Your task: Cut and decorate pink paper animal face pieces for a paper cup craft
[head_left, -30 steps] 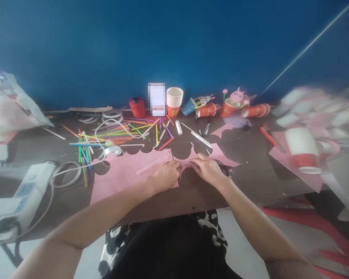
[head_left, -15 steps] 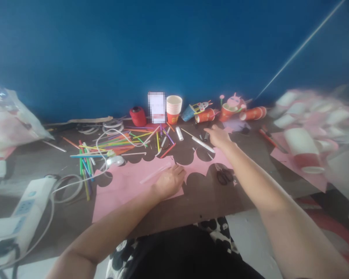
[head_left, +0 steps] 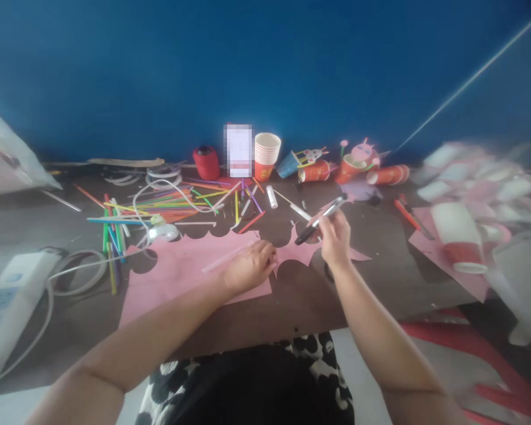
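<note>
My right hand, raised over the right part of the cut pink paper, is closed on a silver and black marker pen. The pen slants, its black end low on the left. My left hand rests on the pink paper with curled fingers, and what they hold, if anything, is hidden. Beside it lies a translucent strip on the sheet. Rounded bites are cut out of the paper's far edge. Dark scissors show only partly behind my right wrist.
Coloured sticks and a white cable lie at the back left, near a power strip. Stacked paper cups stand by the wall, left of decorated cups. A white glue stick lies nearby. Blurred cups crowd the right.
My right hand has picked up the marker pen from the back of the table and come nearer with it. My left hand stays on the paper. The view has shifted slightly.
</note>
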Action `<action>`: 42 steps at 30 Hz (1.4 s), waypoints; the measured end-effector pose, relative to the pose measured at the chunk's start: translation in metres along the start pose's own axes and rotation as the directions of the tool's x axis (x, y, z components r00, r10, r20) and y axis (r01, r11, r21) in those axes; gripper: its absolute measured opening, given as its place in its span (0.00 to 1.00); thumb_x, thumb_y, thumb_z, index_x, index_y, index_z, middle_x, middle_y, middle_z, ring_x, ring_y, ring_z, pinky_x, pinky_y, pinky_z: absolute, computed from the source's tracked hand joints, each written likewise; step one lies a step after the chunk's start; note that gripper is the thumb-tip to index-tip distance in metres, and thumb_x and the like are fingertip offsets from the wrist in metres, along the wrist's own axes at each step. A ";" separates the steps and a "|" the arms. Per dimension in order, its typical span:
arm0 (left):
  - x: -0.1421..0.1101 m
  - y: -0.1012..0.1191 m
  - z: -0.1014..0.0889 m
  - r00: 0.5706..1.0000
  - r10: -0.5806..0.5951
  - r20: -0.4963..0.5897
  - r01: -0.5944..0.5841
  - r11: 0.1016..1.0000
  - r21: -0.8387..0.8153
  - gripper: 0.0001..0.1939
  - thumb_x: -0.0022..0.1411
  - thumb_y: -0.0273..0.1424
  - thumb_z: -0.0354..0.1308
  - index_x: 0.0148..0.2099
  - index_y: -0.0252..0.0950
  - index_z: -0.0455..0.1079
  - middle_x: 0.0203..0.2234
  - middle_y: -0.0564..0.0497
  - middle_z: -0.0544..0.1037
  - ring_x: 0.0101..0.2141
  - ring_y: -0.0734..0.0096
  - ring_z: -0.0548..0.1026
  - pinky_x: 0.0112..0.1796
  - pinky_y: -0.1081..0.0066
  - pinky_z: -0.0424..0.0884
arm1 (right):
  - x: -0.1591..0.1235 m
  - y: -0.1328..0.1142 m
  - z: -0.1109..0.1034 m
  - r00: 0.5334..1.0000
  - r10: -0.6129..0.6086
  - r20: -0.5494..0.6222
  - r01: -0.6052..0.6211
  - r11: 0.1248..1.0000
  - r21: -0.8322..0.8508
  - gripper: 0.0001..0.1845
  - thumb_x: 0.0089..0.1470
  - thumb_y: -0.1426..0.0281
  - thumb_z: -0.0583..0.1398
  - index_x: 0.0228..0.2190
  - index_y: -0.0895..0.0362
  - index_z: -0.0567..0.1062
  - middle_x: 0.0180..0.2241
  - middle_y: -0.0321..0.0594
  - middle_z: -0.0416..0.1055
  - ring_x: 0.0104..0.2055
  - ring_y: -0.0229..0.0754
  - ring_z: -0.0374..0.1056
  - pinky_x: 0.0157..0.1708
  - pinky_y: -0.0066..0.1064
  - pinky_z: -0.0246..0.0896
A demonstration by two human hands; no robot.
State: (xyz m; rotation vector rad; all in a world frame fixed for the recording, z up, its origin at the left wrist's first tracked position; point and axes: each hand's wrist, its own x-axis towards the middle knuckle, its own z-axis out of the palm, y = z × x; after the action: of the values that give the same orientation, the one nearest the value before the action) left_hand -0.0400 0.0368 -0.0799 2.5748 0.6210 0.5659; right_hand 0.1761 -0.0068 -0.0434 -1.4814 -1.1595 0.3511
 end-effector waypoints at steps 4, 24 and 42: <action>0.000 0.000 -0.003 0.996 -0.053 -0.067 0.047 0.995 -0.090 0.14 0.58 0.33 0.57 0.45 0.34 0.61 0.41 0.46 0.67 0.41 0.67 0.69 0.42 0.67 0.68 | -0.025 -0.007 0.028 0.983 -0.007 0.186 -0.034 0.977 0.213 0.07 0.56 0.63 0.55 0.32 0.54 0.65 0.24 0.33 0.67 0.19 0.34 0.63 0.19 0.28 0.63; 0.008 0.011 -0.012 0.981 -0.159 0.108 0.157 0.987 0.026 0.15 0.66 0.41 0.46 0.36 0.34 0.63 0.30 0.48 0.75 0.30 0.66 0.74 0.28 0.71 0.65 | -0.055 -0.005 0.042 0.975 0.003 0.221 -0.076 0.944 0.322 0.09 0.56 0.63 0.55 0.33 0.55 0.72 0.21 0.33 0.61 0.22 0.34 0.56 0.23 0.28 0.54; -0.021 0.043 -0.008 0.933 0.304 0.192 -0.329 0.938 0.114 0.07 0.61 0.31 0.50 0.34 0.34 0.66 0.31 0.46 0.73 0.33 0.66 0.72 0.31 0.69 0.69 | -0.032 0.003 0.024 0.980 0.145 0.134 -0.177 0.948 0.263 0.08 0.53 0.64 0.60 0.29 0.56 0.68 0.18 0.28 0.61 0.17 0.31 0.59 0.19 0.24 0.56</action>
State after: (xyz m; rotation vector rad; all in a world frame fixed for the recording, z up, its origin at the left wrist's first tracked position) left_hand -0.0469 -0.0062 -0.0581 2.8459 0.1917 0.4025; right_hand 0.1443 -0.0178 -0.0646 -1.3268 -1.0327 0.6890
